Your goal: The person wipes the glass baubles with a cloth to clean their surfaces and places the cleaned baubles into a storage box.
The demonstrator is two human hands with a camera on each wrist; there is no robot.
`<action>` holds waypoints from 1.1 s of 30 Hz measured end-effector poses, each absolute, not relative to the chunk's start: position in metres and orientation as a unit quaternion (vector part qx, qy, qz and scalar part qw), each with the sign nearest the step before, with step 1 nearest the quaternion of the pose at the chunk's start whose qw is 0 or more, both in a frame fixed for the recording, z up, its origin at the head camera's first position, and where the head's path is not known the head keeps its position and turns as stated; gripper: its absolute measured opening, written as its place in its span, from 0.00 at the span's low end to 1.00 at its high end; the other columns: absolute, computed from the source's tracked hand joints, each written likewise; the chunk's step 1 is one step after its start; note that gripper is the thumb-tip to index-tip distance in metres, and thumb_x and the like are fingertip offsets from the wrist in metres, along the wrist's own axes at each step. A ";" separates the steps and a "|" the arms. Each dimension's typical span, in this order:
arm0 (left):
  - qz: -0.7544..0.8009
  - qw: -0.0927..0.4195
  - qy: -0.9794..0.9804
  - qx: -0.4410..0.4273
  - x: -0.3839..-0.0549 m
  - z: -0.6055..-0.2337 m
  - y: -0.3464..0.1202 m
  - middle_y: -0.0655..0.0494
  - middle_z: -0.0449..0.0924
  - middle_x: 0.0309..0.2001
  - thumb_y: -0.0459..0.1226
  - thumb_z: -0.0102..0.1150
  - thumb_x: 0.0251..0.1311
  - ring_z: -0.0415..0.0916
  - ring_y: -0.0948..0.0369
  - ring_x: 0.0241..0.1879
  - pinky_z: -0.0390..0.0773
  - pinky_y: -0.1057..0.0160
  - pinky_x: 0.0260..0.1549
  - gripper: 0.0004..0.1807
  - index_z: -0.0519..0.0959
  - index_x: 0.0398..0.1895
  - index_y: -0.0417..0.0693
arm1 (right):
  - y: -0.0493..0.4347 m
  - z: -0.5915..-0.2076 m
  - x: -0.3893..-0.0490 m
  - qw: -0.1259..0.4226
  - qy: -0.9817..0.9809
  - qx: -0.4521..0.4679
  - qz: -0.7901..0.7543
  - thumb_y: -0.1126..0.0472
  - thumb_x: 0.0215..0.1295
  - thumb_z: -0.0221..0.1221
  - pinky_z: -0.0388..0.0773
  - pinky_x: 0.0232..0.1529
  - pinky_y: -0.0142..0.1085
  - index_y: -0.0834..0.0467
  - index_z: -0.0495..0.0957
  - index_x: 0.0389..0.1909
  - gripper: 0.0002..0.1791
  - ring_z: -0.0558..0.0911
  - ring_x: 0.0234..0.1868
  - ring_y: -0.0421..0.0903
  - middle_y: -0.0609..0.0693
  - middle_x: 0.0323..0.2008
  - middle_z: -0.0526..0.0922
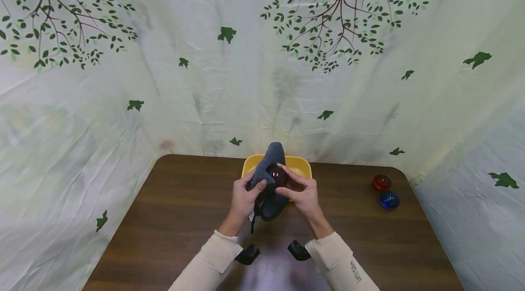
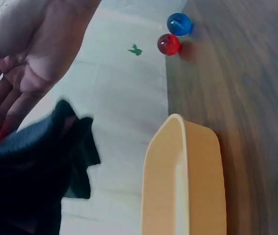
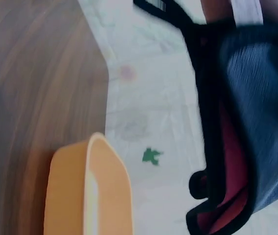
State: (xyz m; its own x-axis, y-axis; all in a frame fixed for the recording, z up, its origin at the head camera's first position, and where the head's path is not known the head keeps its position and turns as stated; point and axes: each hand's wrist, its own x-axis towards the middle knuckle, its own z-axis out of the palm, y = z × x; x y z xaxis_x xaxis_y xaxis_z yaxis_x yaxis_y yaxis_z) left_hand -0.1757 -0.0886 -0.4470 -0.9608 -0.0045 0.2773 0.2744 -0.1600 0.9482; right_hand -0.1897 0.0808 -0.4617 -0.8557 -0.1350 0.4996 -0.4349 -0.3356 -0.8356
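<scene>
Two hands point(image 1: 244, 194) point(image 1: 301, 190) holding one cloth item point(image 1: 267, 163), one ball point(image 1: 276, 175), two loose balls point(image 1: 382, 182) point(image 1: 389, 200)

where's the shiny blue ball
In the head view, the shiny blue ball lies near the right edge of the brown wooden table, below a shiny red ball, right of the right hand.

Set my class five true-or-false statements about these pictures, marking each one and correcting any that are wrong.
1. The left grip holds a dark cloth item. True.
2. The right grip holds nothing. False: it holds a dark red ball.
3. A blue ball lies on the table. True.
4. In the head view, the yellow tub stands right of the blue ball. False: it stands to its left.
5. The dark cloth item has a reddish lining. True.
</scene>
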 end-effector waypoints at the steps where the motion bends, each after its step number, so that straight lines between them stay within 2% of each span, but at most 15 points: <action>1: -0.760 0.086 -0.636 -0.102 -0.175 -0.447 -0.089 0.29 0.75 0.54 0.30 0.63 0.59 0.78 0.64 0.45 0.79 0.67 0.46 0.26 0.71 0.60 0.27 | 0.081 -0.462 -0.190 0.096 -0.569 0.259 0.775 0.64 0.51 0.72 0.76 0.55 0.38 0.75 0.69 0.57 0.35 0.80 0.54 0.47 0.48 0.53 0.82; 6: -0.768 0.066 -0.622 -0.137 -0.174 -0.447 -0.092 0.29 0.72 0.58 0.31 0.65 0.57 0.77 0.64 0.48 0.78 0.65 0.48 0.30 0.68 0.62 0.27 | 0.081 -0.459 -0.189 0.108 -0.584 0.243 0.767 0.67 0.50 0.71 0.77 0.52 0.38 0.75 0.72 0.56 0.33 0.82 0.52 0.46 0.48 0.51 0.83; 10: -0.731 0.085 -0.651 -0.184 -0.176 -0.447 -0.095 0.36 0.71 0.62 0.29 0.67 0.54 0.74 0.61 0.56 0.73 0.64 0.56 0.33 0.68 0.64 0.33 | 0.076 -0.455 -0.185 0.112 -0.600 0.176 0.772 0.72 0.54 0.67 0.79 0.47 0.37 0.76 0.73 0.54 0.26 0.83 0.48 0.44 0.54 0.49 0.84; 13: -0.691 0.112 -0.679 -0.222 -0.178 -0.447 -0.097 0.41 0.71 0.63 0.25 0.66 0.52 0.69 0.54 0.63 0.67 0.63 0.62 0.33 0.70 0.64 0.35 | 0.072 -0.451 -0.182 0.090 -0.607 0.109 0.782 0.72 0.59 0.63 0.82 0.41 0.36 0.74 0.75 0.54 0.21 0.85 0.44 0.43 0.62 0.48 0.83; 16: -0.665 0.131 -0.693 -0.246 -0.179 -0.448 -0.099 0.41 0.71 0.63 0.22 0.66 0.50 0.65 0.48 0.66 0.62 0.62 0.65 0.33 0.71 0.63 0.34 | 0.070 -0.448 -0.179 0.059 -0.611 0.057 0.787 0.68 0.62 0.63 0.82 0.38 0.37 0.72 0.77 0.53 0.19 0.86 0.41 0.45 0.66 0.47 0.82; 18: -0.663 0.133 -0.695 -0.245 -0.179 -0.449 -0.099 0.41 0.71 0.63 0.22 0.66 0.50 0.65 0.48 0.65 0.62 0.62 0.65 0.33 0.71 0.63 0.34 | 0.069 -0.445 -0.177 0.047 -0.619 0.041 0.783 0.64 0.63 0.64 0.82 0.38 0.38 0.70 0.78 0.52 0.19 0.86 0.40 0.47 0.65 0.46 0.83; 21: -0.677 0.125 -0.692 -0.219 -0.179 -0.447 -0.098 0.42 0.72 0.62 0.24 0.67 0.51 0.68 0.53 0.63 0.67 0.64 0.62 0.33 0.71 0.63 0.36 | 0.071 -0.442 -0.177 0.045 -0.636 0.053 0.768 0.62 0.63 0.64 0.82 0.40 0.38 0.69 0.78 0.53 0.20 0.86 0.41 0.47 0.65 0.47 0.82; 25: -0.729 0.100 -0.657 -0.163 -0.178 -0.446 -0.096 0.35 0.72 0.60 0.25 0.65 0.55 0.77 0.61 0.52 0.76 0.63 0.52 0.31 0.69 0.64 0.32 | 0.078 -0.442 -0.179 0.046 -0.656 0.103 0.747 0.68 0.61 0.63 0.81 0.45 0.36 0.69 0.76 0.56 0.22 0.85 0.45 0.45 0.65 0.51 0.81; 28: -0.775 0.083 -0.615 -0.124 -0.179 -0.446 -0.095 0.31 0.73 0.58 0.27 0.64 0.57 0.79 0.64 0.46 0.80 0.64 0.46 0.31 0.66 0.63 0.27 | 0.081 -0.443 -0.180 0.050 -0.657 0.140 0.739 0.73 0.56 0.66 0.79 0.48 0.35 0.69 0.75 0.58 0.26 0.83 0.48 0.45 0.65 0.53 0.79; 33: -0.807 0.045 -0.582 -0.095 -0.179 -0.446 -0.094 0.41 0.78 0.54 0.31 0.63 0.59 0.77 0.65 0.46 0.79 0.67 0.46 0.31 0.65 0.63 0.26 | 0.084 -0.447 -0.184 0.097 -0.668 0.199 0.710 0.73 0.49 0.70 0.77 0.53 0.36 0.67 0.76 0.57 0.30 0.82 0.50 0.46 0.63 0.53 0.80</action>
